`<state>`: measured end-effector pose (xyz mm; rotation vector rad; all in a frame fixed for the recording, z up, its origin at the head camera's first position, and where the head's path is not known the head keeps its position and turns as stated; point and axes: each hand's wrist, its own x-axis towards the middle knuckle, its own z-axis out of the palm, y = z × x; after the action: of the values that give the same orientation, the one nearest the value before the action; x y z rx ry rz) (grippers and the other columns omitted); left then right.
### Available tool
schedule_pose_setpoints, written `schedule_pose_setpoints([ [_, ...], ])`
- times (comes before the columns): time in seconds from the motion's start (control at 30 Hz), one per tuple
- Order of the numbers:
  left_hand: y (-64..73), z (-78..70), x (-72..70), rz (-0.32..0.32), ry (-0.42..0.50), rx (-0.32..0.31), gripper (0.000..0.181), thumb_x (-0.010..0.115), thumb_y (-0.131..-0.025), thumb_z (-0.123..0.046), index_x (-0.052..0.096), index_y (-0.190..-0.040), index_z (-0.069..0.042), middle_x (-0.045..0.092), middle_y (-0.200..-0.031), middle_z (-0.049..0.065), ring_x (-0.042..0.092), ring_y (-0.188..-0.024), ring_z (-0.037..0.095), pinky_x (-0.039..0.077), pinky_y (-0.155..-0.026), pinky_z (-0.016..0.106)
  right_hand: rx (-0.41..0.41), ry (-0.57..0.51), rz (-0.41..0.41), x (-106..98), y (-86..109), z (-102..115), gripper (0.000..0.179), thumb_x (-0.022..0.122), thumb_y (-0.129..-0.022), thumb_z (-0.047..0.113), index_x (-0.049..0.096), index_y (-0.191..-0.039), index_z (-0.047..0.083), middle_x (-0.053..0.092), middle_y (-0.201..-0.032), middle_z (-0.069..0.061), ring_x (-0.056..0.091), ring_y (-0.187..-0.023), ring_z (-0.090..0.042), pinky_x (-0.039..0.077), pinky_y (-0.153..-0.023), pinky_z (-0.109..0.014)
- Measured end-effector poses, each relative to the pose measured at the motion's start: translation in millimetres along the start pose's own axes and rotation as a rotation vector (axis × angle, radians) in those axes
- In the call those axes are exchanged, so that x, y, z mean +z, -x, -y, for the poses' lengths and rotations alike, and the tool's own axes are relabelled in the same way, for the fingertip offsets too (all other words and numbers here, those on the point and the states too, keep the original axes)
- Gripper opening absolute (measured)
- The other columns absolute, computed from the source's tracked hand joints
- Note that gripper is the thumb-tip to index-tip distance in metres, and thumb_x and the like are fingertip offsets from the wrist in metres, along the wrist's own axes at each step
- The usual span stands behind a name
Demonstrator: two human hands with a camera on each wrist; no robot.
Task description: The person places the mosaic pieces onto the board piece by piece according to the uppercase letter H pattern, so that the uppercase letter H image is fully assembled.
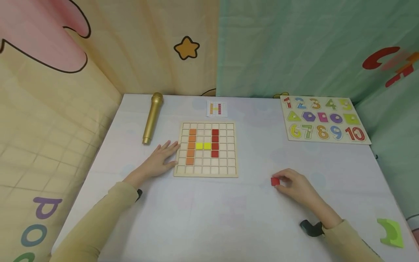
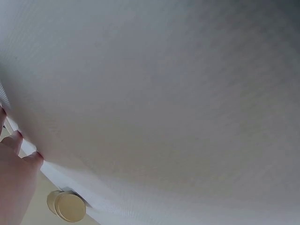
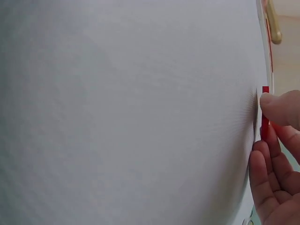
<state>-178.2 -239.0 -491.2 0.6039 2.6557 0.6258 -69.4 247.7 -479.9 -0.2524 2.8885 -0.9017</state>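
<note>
A square wooden grid board lies in the middle of the table in the head view. Set in it are a column of orange tiles, two yellow tiles side by side and a column of red tiles. With fingers spread, my left hand rests against the board's left edge. To the right of the board, my right hand pinches a red tile between thumb and fingers, low over the table. The right wrist view shows that red tile edge-on at the thumb.
A small pattern card lies behind the board. The gold microphone is at the back left. A number and shape puzzle occupies the back right, and a green curved block sits at the front right. Curtains hang behind the table.
</note>
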Motion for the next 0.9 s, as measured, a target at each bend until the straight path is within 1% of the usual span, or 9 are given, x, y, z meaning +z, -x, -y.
schedule_pose_setpoints([
  [0.1, 0.8, -0.8, 0.0, -0.001, -0.002, -0.004, 0.073, 0.061, -0.096, -0.031, 0.025, -0.157, -0.015, 0.019, -0.165, 0.006, 0.005, -0.154, 0.033, -0.001, -0.124, 0.056, 0.015, -0.031, -0.001, -2.2, -3.2, 3.3, 0.031, 0.08, -0.079, 0.007, 0.071, -0.109, 0.009, 0.069, -0.106, -0.008, 0.064, -0.092, -0.021, 0.058, -0.078, -0.027],
  [0.17, 1.1, -1.2, -0.2, -0.001, -0.002, -0.005, 0.073, 0.061, -0.096, -0.031, 0.024, -0.157, -0.015, 0.019, -0.165, 0.007, 0.005, -0.154, 0.033, -0.001, -0.124, 0.057, 0.019, -0.064, -0.007, -3.9, -7.0, 7.8, 0.032, 0.079, -0.08, 0.008, 0.07, -0.111, 0.009, 0.07, -0.107, -0.007, 0.065, -0.091, -0.021, 0.057, -0.078, -0.021],
  [0.23, 1.4, -1.2, -0.3, -0.001, -0.002, -0.004, 0.073, 0.061, -0.096, -0.031, 0.024, -0.157, -0.015, 0.019, -0.165, 0.006, 0.005, -0.154, 0.033, -0.001, -0.124, 0.056, -0.002, -0.114, -0.012, -5.2, -12.2, 14.2, 0.033, 0.079, -0.081, 0.006, 0.07, -0.112, 0.007, 0.07, -0.107, -0.008, 0.066, -0.09, -0.021, 0.056, -0.078, -0.016],
  [0.33, 1.6, -0.7, 0.0, -0.005, 0.002, 0.0, 0.073, 0.061, -0.096, -0.03, 0.025, -0.157, -0.015, 0.019, -0.165, 0.006, 0.005, -0.154, 0.033, -0.001, -0.124, 0.057, -0.059, -0.178, -0.024, -4.4, -22.1, 25.9, 0.033, 0.079, -0.079, 0.002, 0.069, -0.111, 0.004, 0.07, -0.106, -0.01, 0.067, -0.088, -0.021, 0.056, -0.078, -0.014],
  [0.43, 1.4, 0.1, 0.9, -0.005, 0.004, 0.007, 0.073, 0.062, -0.096, -0.03, 0.025, -0.157, -0.015, 0.019, -0.165, 0.006, 0.005, -0.154, 0.033, 0.0, -0.124, 0.057, -0.117, -0.243, -0.03, 0.5, -32.9, 37.9, 0.033, 0.079, -0.078, -0.001, 0.07, -0.11, 0.001, 0.07, -0.105, -0.012, 0.068, -0.086, -0.021, 0.058, -0.078, -0.017],
  [0.53, 1.5, 0.4, 1.7, -0.004, 0.005, 0.015, 0.073, 0.062, -0.096, -0.03, 0.025, -0.157, -0.015, 0.02, -0.165, 0.006, 0.006, -0.154, 0.033, 0.0, -0.124, 0.057, -0.138, -0.29, -0.025, 7.6, -44.2, 52.2, 0.032, 0.078, -0.078, -0.002, 0.07, -0.109, 0.001, 0.069, -0.105, -0.012, 0.068, -0.087, -0.021, 0.059, -0.079, -0.02],
  [0.6, 1.6, 0.3, 2.0, -0.007, 0.006, 0.018, 0.072, 0.062, -0.096, -0.03, 0.025, -0.157, -0.014, 0.02, -0.165, 0.007, 0.006, -0.154, 0.034, 0.001, -0.124, 0.057, -0.135, -0.314, -0.018, 12.5, -52.6, 63.7, 0.032, 0.078, -0.079, -0.001, 0.07, -0.11, 0.001, 0.069, -0.106, -0.012, 0.068, -0.088, -0.022, 0.059, -0.08, -0.022],
  [0.77, 2.3, -1.8, 1.1, -0.013, 0.007, 0.013, 0.072, 0.061, -0.096, -0.03, 0.026, -0.157, -0.014, 0.021, -0.165, 0.007, 0.007, -0.154, 0.034, 0.001, -0.124, 0.057, -0.124, -0.365, 0.004, 27.9, -76.2, 92.2, 0.032, 0.077, -0.081, 0.003, 0.069, -0.112, 0.002, 0.068, -0.108, -0.012, 0.068, -0.092, -0.024, 0.06, -0.083, -0.034],
  [0.9, 2.9, -3.6, -0.1, -0.01, 0.008, 0.003, 0.072, 0.061, -0.096, -0.029, 0.026, -0.157, -0.014, 0.021, -0.165, 0.007, 0.006, -0.154, 0.034, 0.001, -0.124, 0.057, -0.092, -0.345, 0.051, 44.5, -93.4, 108.6, 0.032, 0.078, -0.082, 0.009, 0.07, -0.113, 0.005, 0.068, -0.109, -0.01, 0.066, -0.094, -0.023, 0.059, -0.084, -0.035],
])
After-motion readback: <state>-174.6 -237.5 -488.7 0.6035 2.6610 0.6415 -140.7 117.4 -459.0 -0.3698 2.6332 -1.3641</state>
